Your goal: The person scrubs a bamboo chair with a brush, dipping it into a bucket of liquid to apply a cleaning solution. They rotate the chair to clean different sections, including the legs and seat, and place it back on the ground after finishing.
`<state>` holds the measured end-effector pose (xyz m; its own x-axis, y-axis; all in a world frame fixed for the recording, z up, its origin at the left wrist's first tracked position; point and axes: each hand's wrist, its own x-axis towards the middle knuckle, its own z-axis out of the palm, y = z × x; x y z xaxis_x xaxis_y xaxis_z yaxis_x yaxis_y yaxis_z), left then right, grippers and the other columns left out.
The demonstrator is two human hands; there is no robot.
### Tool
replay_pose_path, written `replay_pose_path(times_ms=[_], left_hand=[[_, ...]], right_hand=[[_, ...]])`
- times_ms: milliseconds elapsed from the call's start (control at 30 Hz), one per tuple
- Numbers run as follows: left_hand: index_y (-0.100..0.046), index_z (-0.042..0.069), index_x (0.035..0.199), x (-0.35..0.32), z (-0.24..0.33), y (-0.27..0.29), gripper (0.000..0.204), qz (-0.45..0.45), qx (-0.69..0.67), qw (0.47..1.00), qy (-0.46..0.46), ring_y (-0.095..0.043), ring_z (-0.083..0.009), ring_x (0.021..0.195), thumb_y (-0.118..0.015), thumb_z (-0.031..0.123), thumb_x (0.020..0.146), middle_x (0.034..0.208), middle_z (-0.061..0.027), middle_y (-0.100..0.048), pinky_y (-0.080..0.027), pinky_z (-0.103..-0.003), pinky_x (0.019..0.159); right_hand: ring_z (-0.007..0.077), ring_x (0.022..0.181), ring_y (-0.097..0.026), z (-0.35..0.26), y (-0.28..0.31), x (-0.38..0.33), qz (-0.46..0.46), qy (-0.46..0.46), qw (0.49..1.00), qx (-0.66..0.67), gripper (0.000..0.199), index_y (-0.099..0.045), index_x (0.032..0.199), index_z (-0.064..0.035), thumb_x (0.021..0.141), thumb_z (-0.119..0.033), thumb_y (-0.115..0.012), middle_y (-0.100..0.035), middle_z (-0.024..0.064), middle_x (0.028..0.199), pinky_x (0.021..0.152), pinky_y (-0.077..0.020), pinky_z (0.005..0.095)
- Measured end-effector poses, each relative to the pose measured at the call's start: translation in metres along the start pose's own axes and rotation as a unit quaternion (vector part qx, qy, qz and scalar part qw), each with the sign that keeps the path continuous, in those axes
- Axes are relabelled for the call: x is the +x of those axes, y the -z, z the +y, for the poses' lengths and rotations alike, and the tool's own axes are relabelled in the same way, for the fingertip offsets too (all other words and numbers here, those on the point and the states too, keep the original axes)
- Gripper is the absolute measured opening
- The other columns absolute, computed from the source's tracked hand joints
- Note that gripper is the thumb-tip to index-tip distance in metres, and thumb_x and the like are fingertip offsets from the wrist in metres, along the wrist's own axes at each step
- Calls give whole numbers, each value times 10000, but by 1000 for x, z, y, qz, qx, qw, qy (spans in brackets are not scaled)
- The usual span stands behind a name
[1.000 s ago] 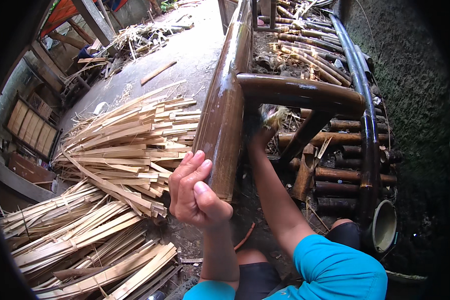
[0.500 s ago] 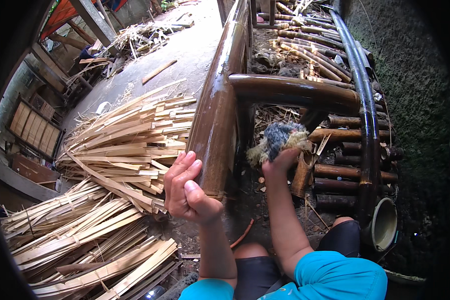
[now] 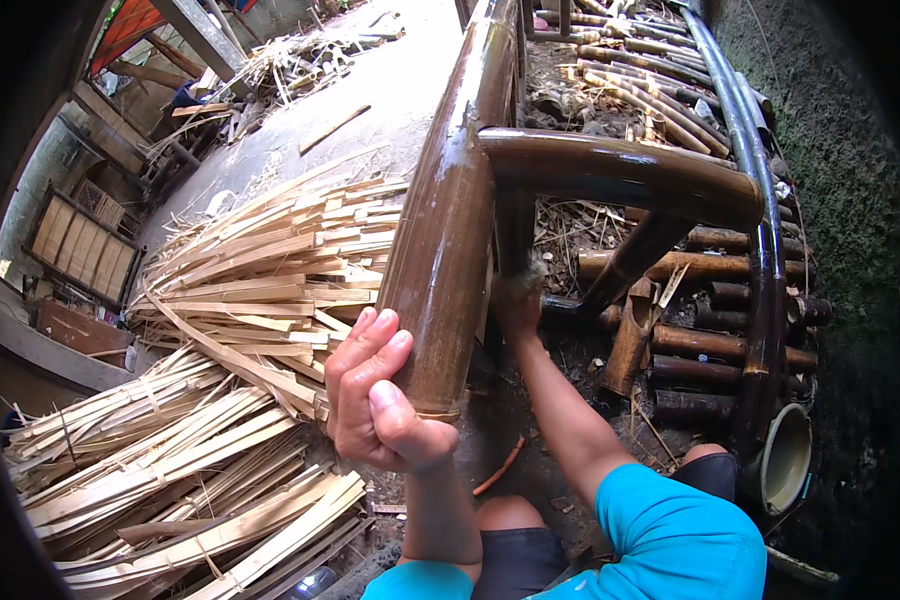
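Two hands work a dark bamboo frame: the left hand (image 3: 375,400) grips the near end of the thick pole (image 3: 450,220), while the right hand (image 3: 518,305) presses a fibrous wad against a lower strut. The poles gleam; split strips (image 3: 260,290) lie heaped beyond.

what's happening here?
A person is working on a dark bamboo frame. The left hand grips the end of its thick pole. The right hand reaches under the crossbar, pressing a wad of fibre against the lower poles. Bundles of split bamboo strips lie on the ground to the left.
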<state>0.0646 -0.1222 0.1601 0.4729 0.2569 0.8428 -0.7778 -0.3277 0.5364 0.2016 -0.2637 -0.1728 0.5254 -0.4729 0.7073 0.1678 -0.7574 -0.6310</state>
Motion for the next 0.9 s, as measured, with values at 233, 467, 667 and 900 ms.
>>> replay_pose_path(times_ms=[233, 467, 667, 900], left_hand=[[-671, -89, 815, -8, -4, -8, 406, 18, -3, 1000, -8, -684, -370, 910, -412, 223, 798, 896, -255, -702, -555, -495, 921], [-623, -97, 868, -9, -4, 0, 470, 10, 5, 1000, -2, -631, -409, 1017, -321, 263, 855, 991, -278, -654, -498, -545, 995], [-632, -91, 878, -9, -22, -2, 472, 28, -42, 996, -74, -629, -415, 1005, -320, 263, 855, 972, -282, -650, -507, -548, 991], [-622, -61, 856, -13, -22, -4, 439, 58, -28, 993, -100, -624, -408, 986, -353, 285, 843, 910, -267, -626, -503, -560, 966]], right_hand=[[326, 1063, -591, -6, 11, 48, 77, 66, 995, -12, 580, -492, 1312, -2, 843, -245, -732, -533, 148, 1206, 934, -501, 433], [366, 1180, -552, -27, 14, 66, 150, 83, 982, 81, 623, -504, 1328, -15, 792, -194, -768, -458, 195, 1353, 992, -484, 458], [420, 1148, -521, 70, 3, -62, -202, -21, 979, 20, 517, -541, 1301, -85, 831, -166, -740, -473, 231, 1324, 1006, -431, 494], [432, 1222, -513, 79, -14, -29, -50, 126, 991, 16, 550, -556, 1324, -279, 828, -175, -770, -478, 187, 1371, 1032, -441, 467]])
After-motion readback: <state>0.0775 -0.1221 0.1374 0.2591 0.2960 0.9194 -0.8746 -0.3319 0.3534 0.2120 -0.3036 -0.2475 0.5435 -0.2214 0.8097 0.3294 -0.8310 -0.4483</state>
